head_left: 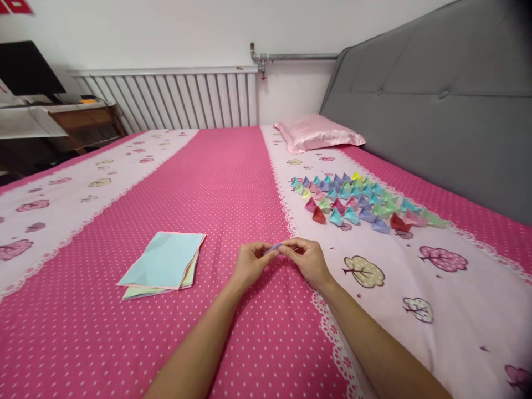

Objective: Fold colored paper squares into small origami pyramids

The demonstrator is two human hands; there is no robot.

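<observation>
A small folded piece of purple paper (273, 248) is pinched between my two hands above the bed. My left hand (252, 260) grips its left side with the thumb and fingers closed. On the other side, my right hand (305, 257) holds the paper near its right end, thumb tip close to the left one. Much of the paper is hidden behind my fingers. To the left lies a stack of coloured paper sheets (162, 259), light blue on top with pink and green edges below. Several folded paper boats (351, 215) in many colours stand in rows to the right.
A pink dotted bedspread (233, 183) with pale tree-print bands covers the bed. One pink pillow (318, 133) rests at the far right, by the grey padded headboard (436, 94). Behind the bed are a white radiator (174, 97) and a pipe (299, 56). A monitor (27, 69) stands far left.
</observation>
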